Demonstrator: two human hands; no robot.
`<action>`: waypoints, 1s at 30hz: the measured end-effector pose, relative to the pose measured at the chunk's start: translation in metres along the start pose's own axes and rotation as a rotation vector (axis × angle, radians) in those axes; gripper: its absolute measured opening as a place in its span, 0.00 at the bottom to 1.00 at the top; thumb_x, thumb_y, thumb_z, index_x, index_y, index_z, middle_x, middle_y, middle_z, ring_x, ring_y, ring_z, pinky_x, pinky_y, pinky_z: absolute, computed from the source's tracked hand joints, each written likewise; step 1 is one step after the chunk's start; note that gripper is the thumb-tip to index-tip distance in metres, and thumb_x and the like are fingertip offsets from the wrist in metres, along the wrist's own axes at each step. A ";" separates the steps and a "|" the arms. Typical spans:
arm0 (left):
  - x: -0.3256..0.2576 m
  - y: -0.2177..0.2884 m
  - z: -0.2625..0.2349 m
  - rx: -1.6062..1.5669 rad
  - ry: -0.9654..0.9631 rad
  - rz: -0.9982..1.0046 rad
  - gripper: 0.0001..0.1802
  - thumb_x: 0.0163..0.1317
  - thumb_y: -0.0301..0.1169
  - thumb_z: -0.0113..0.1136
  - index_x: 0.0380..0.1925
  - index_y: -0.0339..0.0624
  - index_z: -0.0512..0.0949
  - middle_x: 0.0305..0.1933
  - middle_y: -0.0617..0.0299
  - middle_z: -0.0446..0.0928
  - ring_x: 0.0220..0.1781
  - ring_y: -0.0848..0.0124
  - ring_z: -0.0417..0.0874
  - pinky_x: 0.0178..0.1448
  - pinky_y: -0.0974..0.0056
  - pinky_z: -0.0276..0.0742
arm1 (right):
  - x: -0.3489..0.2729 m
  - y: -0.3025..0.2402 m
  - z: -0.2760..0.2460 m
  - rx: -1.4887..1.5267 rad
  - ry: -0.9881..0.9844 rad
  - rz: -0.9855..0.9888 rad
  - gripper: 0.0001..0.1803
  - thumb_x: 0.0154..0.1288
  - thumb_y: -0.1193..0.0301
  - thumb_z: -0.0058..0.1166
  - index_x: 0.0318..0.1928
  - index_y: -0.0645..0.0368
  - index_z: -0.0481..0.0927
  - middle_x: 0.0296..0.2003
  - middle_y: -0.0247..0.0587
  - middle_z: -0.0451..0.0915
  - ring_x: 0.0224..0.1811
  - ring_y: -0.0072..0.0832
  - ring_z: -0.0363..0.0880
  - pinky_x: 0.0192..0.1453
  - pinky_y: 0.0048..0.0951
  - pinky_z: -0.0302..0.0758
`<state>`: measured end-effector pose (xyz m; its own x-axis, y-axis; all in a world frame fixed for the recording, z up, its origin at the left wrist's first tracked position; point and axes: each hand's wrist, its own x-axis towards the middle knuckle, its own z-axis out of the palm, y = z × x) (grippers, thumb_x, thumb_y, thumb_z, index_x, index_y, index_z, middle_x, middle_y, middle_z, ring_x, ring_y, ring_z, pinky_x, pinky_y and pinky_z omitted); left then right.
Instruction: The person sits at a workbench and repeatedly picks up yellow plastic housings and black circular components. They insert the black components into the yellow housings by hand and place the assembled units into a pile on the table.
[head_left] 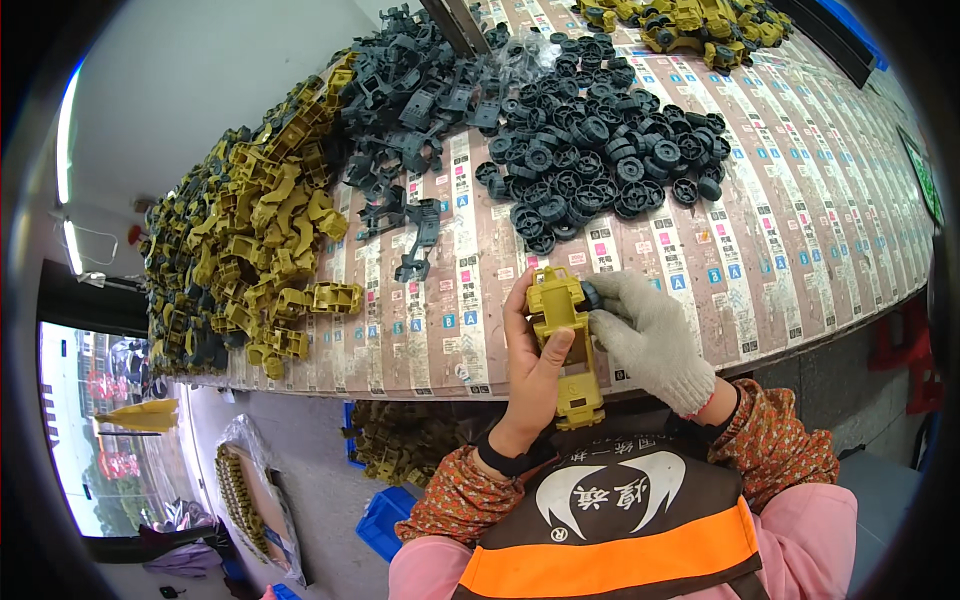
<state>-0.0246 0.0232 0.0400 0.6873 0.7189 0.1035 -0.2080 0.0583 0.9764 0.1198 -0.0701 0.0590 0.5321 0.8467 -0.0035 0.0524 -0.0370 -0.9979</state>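
Note:
My bare left hand is wrapped around a yellow plastic toy vehicle body, held upright over the table's near edge. In a white knitted glove, my right hand pinches a dark grey toy wheel against the upper right side of that body. Whether the wheel is seated there cannot be made out. Past my hands lies a heap of loose dark grey wheels. To its left is a pile of dark grey plastic chassis parts. A large heap of yellow vehicle bodies covers the table's left end.
Assembled-looking yellow vehicles are piled at the far edge of the table, which has a printed covering. Below the near edge, yellow parts fill a container. A blue bin sits on the floor. A metal post rises at the back.

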 end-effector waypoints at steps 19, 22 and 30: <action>0.009 0.000 -0.024 -0.232 -0.032 -0.220 0.42 0.77 0.47 0.63 0.82 0.47 0.54 0.69 0.59 0.71 0.66 0.69 0.77 0.69 0.60 0.78 | 0.060 -0.017 -0.023 -0.494 -0.178 -0.275 0.12 0.65 0.79 0.54 0.48 0.62 0.83 0.38 0.51 0.88 0.38 0.42 0.90 0.43 0.36 0.84; 0.006 0.003 -0.032 -0.447 0.056 -0.307 0.35 0.77 0.47 0.62 0.76 0.47 0.63 0.59 0.61 0.79 0.55 0.71 0.85 0.56 0.63 0.87 | 0.116 -0.015 -0.035 -0.847 0.145 -0.562 0.08 0.69 0.71 0.55 0.45 0.56 0.82 0.35 0.52 0.85 0.40 0.50 0.87 0.44 0.49 0.84; -0.001 0.007 -0.053 -0.504 0.123 -0.388 0.24 0.77 0.42 0.63 0.64 0.42 0.72 0.50 0.62 0.82 0.45 0.71 0.88 0.47 0.65 0.88 | 0.140 -0.011 -0.043 -1.162 -0.072 -0.460 0.13 0.67 0.73 0.58 0.51 0.54 0.86 0.45 0.47 0.82 0.51 0.49 0.84 0.53 0.48 0.82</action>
<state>-0.0636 0.0601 0.0368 0.6996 0.6526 -0.2910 -0.2820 0.6264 0.7267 0.2305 0.0262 0.0720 0.2213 0.9312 0.2898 0.9543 -0.1456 -0.2610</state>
